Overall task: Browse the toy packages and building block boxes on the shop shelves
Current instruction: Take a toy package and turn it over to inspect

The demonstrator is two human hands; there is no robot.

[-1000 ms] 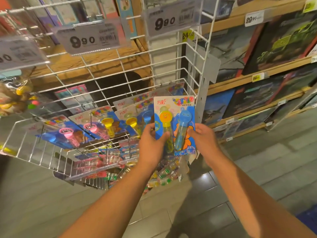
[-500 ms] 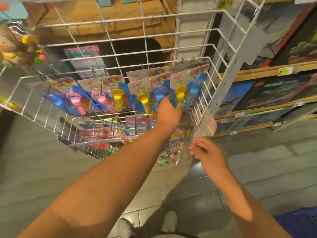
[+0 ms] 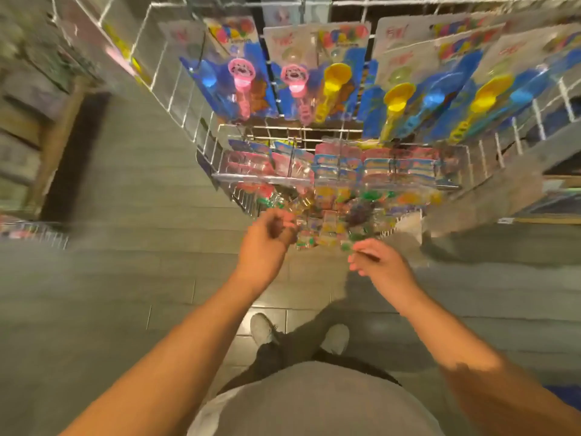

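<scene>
My left hand [image 3: 267, 243] sits low in front of the display with its fingers curled in toward the thumb, right at the edge of a jumble of small clear packets [image 3: 327, 228]; the frame is smeared, so I cannot tell whether it pinches one of them or only brushes against it. My right hand [image 3: 382, 267] is just beside the same heap, fingers loosely bent and apart, with nothing plainly in it. The packets fill the lowest wire tray [image 3: 248, 199], a glossy mix of green, yellow and pink that I cannot sort into single items. Above it, a second wire basket [image 3: 220, 146] holds flat pink and blue carded packs [image 3: 276, 158] standing in a row. Higher again, blister cards of bubble wands [image 3: 317, 73] hang side by side on hooks across the white wire rack [image 3: 163, 55], pink, yellow and blue heads showing through the plastic. My worry is the loose heap: the packets look slippery and piled against each other, so pulling one out carelessly would likely drag neighbours over the tray lip onto the tiled floor [image 3: 125, 278]. The wire edges could also snag a packet or my fingers if I reach in blind while the view is this blurred.
</scene>
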